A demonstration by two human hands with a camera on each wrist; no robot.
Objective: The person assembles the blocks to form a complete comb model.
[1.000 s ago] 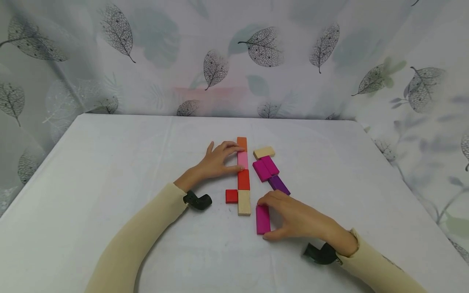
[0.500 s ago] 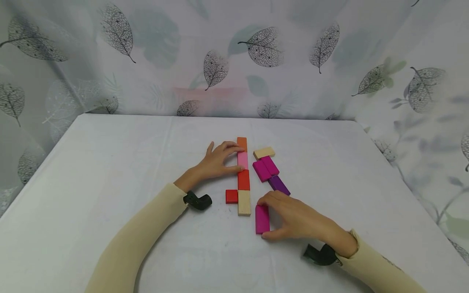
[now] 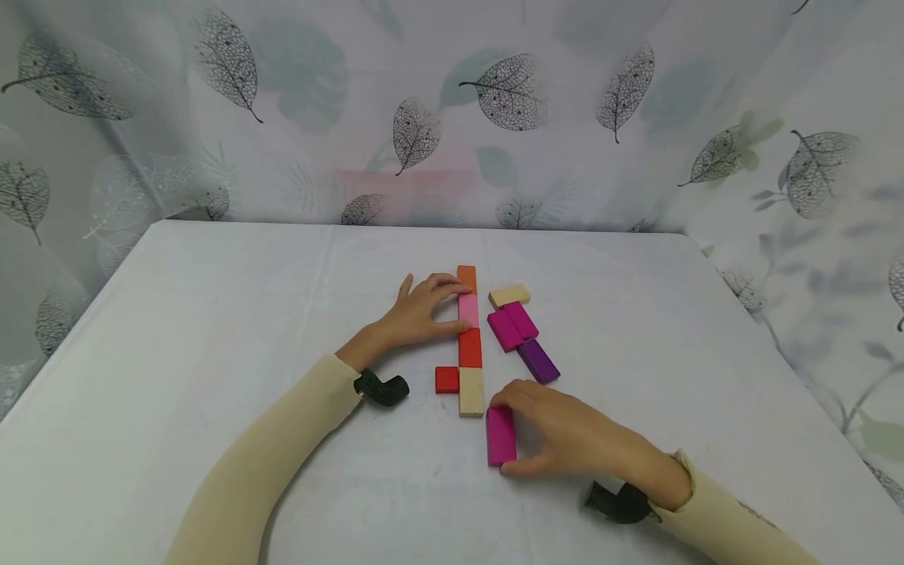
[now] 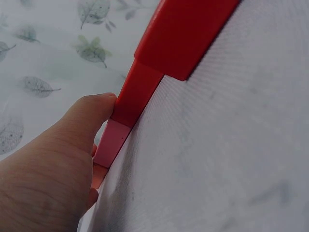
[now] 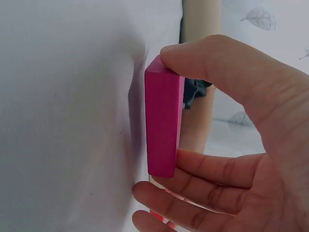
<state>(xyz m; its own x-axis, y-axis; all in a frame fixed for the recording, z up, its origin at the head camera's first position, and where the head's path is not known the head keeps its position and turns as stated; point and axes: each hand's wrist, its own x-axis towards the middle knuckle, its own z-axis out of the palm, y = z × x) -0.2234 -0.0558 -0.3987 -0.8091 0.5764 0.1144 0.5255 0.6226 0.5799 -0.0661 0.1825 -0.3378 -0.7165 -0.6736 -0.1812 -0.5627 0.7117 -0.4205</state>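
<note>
My right hand (image 3: pixel 572 431) pinches a magenta wooden block (image 3: pixel 501 437) end to end, thumb at its near end and fingers at its far end. A shadow lies beside that block (image 5: pixel 161 125) in the right wrist view. Across the row of blocks, my left hand (image 3: pixel 420 310) holds the pink block (image 3: pixel 468 311) between thumb and fingertips, the thumb also meeting the red block's edge in the left wrist view. An orange block (image 3: pixel 466 278) stands beyond the pink one; a red block (image 3: pixel 469 349) and a plain wooden block (image 3: pixel 471 392) continue the row nearer. A small red block (image 3: pixel 446 380) adjoins it on the left.
Right of the row lie two magenta blocks (image 3: pixel 504 331) side by side, a plain wooden block (image 3: pixel 508 296) behind them and a purple block (image 3: pixel 538 362) in front. Everything is on a white-covered table (image 3: pixel 247 298), with a leaf-print curtain (image 3: pixel 297 118) behind.
My right hand has brought the magenta block slightly nearer and to the left, just past the near end of the row, uncovering more of the purple block. My left hand stays put.
</note>
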